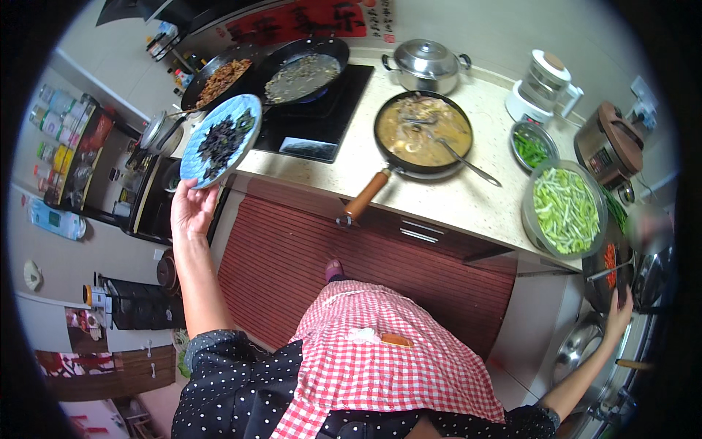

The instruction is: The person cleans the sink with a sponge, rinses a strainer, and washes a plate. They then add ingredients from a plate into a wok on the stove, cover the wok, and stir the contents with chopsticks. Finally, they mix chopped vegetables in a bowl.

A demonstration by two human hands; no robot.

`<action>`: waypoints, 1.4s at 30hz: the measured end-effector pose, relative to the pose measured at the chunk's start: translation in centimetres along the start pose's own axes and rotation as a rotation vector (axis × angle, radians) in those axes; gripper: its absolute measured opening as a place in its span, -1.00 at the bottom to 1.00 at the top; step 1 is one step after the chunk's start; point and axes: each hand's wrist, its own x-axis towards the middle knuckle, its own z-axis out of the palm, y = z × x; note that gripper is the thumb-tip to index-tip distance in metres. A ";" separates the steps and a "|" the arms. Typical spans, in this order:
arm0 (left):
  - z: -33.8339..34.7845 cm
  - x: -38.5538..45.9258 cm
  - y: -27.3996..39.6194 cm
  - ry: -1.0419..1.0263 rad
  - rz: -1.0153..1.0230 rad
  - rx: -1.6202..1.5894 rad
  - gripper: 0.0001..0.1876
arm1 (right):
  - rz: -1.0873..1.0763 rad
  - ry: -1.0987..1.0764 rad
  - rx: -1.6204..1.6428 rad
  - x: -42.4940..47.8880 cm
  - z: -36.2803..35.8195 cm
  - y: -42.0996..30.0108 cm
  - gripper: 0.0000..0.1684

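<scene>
My left hand [193,211] grips the rim of a blue plate [189,148], tilted, with dark chopped leaves [222,144] on it. Just beyond it, a black pan [301,71] with liquid and small bits stands on the black cooktop [323,123], over a blue flame. My right hand [620,310], far right, is closed around the dark handle of what looks like a knife, by a dark board [595,263] with chopped red pieces [610,266]. The blade is hard to make out.
A wok of browned food [222,82] stands at the back left. On the counter are a wooden-handled pan of stew [425,131] with a spoon, a lidded steel pot [428,66], a glass kettle [543,88], a bowl of green peppers [532,145], a tub of shredded greens [567,211] and a rice cooker [609,145].
</scene>
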 end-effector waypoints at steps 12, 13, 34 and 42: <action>0.5 16.5 5.5 -0.557 -0.385 0.087 -0.47 | -0.858 -0.460 0.692 -1.9 9.2 -71.2 -0.32; 0.7 17.9 5.8 -0.622 -0.410 0.060 -0.48 | -0.913 -0.512 0.711 -2.0 10.6 -75.4 -0.28; 4.7 30.7 5.7 -0.691 -0.501 0.122 -0.32 | -1.382 -0.619 0.489 -1.0 28.7 -98.2 -0.71; 5.2 29.6 5.4 -0.621 -0.485 0.209 -0.27 | -1.317 -0.622 0.606 0.4 29.5 -100.6 -0.60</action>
